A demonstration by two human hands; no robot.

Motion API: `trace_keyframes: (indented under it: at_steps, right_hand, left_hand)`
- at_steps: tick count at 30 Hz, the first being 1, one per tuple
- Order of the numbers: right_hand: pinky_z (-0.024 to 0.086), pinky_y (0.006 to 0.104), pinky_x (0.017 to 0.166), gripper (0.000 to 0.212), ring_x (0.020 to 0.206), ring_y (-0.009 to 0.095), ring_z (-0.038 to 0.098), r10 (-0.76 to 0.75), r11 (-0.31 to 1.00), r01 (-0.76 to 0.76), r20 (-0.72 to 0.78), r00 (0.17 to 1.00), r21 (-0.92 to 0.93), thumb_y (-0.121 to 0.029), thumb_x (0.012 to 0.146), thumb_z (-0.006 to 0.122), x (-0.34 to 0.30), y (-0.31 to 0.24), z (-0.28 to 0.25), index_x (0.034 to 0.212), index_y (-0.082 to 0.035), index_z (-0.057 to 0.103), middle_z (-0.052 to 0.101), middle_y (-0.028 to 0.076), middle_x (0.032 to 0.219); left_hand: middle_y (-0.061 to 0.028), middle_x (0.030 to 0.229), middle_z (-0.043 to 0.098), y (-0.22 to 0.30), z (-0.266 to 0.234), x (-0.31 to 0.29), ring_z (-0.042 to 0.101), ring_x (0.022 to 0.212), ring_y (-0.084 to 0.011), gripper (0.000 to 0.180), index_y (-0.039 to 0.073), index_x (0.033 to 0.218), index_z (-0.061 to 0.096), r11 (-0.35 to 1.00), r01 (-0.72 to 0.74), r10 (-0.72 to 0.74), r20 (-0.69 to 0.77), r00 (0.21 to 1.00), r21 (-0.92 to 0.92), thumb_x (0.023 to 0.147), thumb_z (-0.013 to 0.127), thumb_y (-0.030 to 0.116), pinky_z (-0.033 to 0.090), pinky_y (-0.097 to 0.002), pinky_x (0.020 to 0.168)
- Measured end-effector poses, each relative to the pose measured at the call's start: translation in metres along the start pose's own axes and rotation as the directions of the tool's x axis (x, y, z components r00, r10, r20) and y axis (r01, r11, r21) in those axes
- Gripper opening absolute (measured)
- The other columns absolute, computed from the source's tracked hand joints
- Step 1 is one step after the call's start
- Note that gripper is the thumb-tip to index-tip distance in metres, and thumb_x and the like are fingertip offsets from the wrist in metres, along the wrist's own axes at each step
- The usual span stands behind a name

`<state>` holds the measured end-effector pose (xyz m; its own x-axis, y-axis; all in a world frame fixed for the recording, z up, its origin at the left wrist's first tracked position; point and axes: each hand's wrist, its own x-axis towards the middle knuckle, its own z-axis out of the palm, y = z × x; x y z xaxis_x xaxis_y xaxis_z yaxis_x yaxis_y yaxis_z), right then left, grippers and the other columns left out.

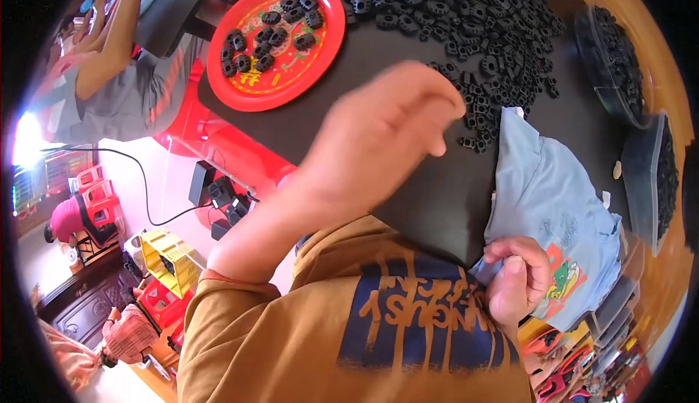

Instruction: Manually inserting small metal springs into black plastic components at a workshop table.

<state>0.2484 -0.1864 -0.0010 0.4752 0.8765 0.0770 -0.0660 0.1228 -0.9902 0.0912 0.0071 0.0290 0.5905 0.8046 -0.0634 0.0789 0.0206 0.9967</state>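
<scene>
My left hand (389, 137) hovers over the dark table, between the red plate (271, 96) and the heap of small black parts (444, 10). It is blurred and its fingers bend downward, so what lies under them is hidden. My right hand (518, 275) is close to my body, at the near edge of a light blue cloth (561, 199) with a cartoon print. Its fingers are curled and the thumb presses against them; whatever is inside cannot be made out. On the plate lie several chunky black pieces (277, 37), ridged and with holes.
Clear plastic bins (646, 206) of black parts stand along the right side. Another person's arm (120, 32) shows at upper left. Below are red stools (98, 192), a yellow crate (171, 261) and a black cable (145, 192). A seated person (131, 334) is further off.
</scene>
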Motion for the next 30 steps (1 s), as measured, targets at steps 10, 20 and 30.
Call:
trace_keyframes:
  at_steps: [10,20,30]
  right_hand:
    - [0.049,0.0295,0.067,0.015,0.07,0.019,0.057,-0.007,1.0,0.007,-0.011,1.0,0.001,-0.007,0.088,0.056,-0.001,-0.004,0.001,0.099,0.003,0.059,0.062,0.016,0.088]
    - [0.049,0.0269,0.07,0.019,0.077,0.018,0.059,-0.035,0.998,0.03,0.093,0.995,0.049,0.006,0.086,0.051,-0.001,0.0,-0.008,0.104,0.007,0.058,0.062,0.017,0.095]
    - [0.048,0.0299,0.063,0.028,0.072,0.022,0.062,-0.073,0.994,0.065,0.085,0.994,0.092,-0.005,0.08,0.068,0.005,0.009,-0.015,0.106,0.003,0.061,0.064,0.012,0.092]
  left_hand:
    - [-0.0045,0.085,0.055,-0.001,-0.105,-0.002,0.053,0.069,-0.016,0.024,-0.004,0.101,0.058,0.881,-0.044,-0.07,-0.222,0.973,-0.471,0.09,0.049,0.016,0.043,-0.0284,0.066]
    - [-0.0164,0.098,0.06,-0.022,-0.104,0.022,0.059,0.091,-0.0327,0.023,0.003,0.099,0.064,0.194,-0.012,0.375,-0.063,0.925,0.981,0.084,0.061,0.019,0.046,-0.0384,0.077]
    - [-0.0049,0.079,0.054,0.023,0.033,-0.024,0.047,0.063,-0.0143,0.034,0.0,0.096,0.064,0.547,-0.541,0.403,0.366,0.839,0.638,0.063,0.073,0.002,0.037,-0.0276,0.052]
